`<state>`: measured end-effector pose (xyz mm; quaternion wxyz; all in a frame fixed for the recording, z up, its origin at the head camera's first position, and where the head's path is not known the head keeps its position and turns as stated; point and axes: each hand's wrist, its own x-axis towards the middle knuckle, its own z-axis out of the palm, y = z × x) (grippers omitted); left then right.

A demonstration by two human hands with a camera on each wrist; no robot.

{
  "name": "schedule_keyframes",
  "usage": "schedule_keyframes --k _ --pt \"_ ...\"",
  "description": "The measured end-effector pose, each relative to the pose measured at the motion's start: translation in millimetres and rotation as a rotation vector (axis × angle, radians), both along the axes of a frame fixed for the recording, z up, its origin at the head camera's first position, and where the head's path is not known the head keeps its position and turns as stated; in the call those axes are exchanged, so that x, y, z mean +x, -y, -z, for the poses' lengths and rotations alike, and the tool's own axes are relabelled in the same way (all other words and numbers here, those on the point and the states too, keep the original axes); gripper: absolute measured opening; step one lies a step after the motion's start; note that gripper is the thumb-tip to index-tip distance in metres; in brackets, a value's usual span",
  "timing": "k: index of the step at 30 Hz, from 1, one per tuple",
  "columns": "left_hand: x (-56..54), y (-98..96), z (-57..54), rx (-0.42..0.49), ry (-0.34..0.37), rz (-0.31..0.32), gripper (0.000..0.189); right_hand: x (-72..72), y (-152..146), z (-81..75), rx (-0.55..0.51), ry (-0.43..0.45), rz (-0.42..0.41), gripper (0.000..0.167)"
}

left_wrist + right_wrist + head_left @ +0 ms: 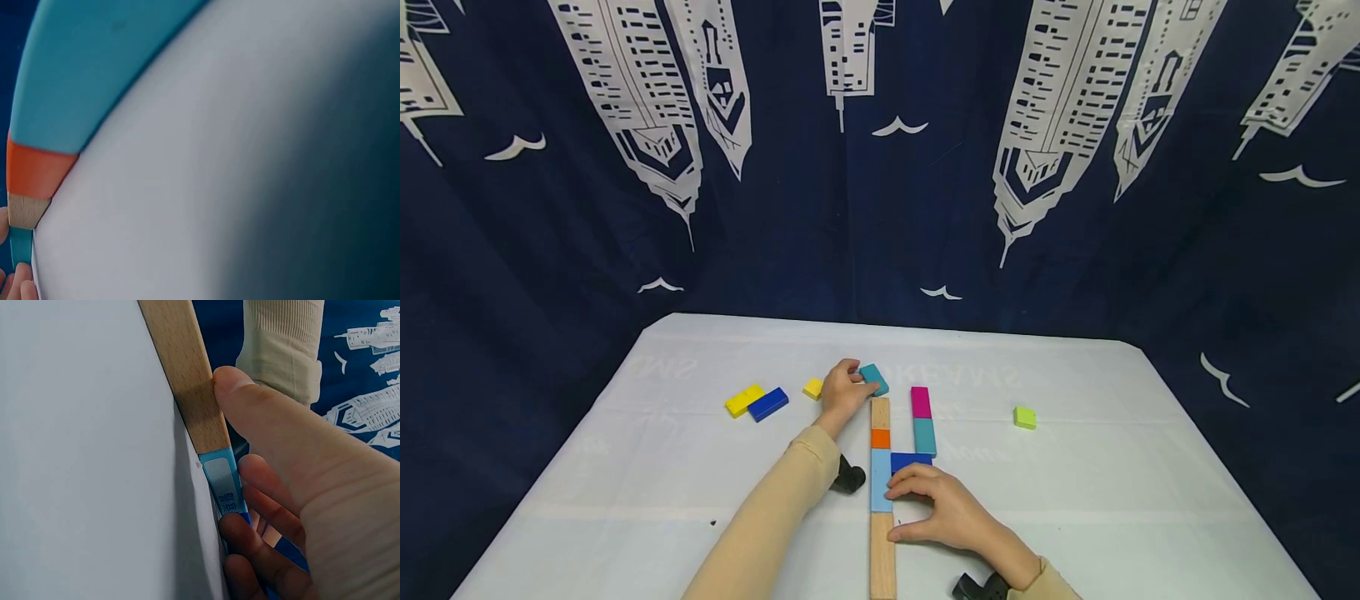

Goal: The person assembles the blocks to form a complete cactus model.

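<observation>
At the far end of a row of blocks, my left hand (844, 392) pinches a teal block (874, 378), tilted against the row. The row runs toward me: a short wooden block (880, 413), an orange block (881, 439), a light blue block (881, 481) and a long wooden block (883, 554). Beside it lies my right hand (946, 510), fingers loosely bent. In the right wrist view its thumb (234, 381) touches the long wooden block's edge, with fingertips along the light blue block. The left wrist view shows left fingers (22, 275) at the teal block.
A dark blue block (912, 462) sits crosswise right of the row, below another teal block (925, 437) and a magenta block (921, 402). Yellow (744, 401) and blue (768, 404) blocks and a small yellow block (812, 388) lie left; a lime block (1025, 418) lies right.
</observation>
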<state>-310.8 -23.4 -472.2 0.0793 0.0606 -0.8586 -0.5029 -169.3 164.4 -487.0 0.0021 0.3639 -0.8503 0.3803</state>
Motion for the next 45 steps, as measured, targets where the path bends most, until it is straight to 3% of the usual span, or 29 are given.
schedule_keyframes --k 5,17,32,39,45 --pt "-0.7 0.7 3.6 0.063 -0.035 0.026 0.044 -1.0 0 1.1 -0.003 -0.017 -0.005 0.038" --pt "-3.5 6.9 11.6 0.095 -0.037 0.088 0.033 -0.9 -1 3.0 -0.010 -0.014 -0.008 0.038" --pt "-2.4 9.9 11.3 0.101 -0.026 0.136 0.028 -0.4 -1 2.4 -0.012 -0.024 -0.009 0.038" --pt "-1.9 10.3 10.0 0.093 0.005 0.138 0.027 0.2 -1 0.4 -0.005 -0.001 -0.002 0.039" --pt "0.9 10.5 7.8 0.085 -0.011 0.147 0.025 0.3 -1 -0.2 0.000 0.028 0.010 0.040"
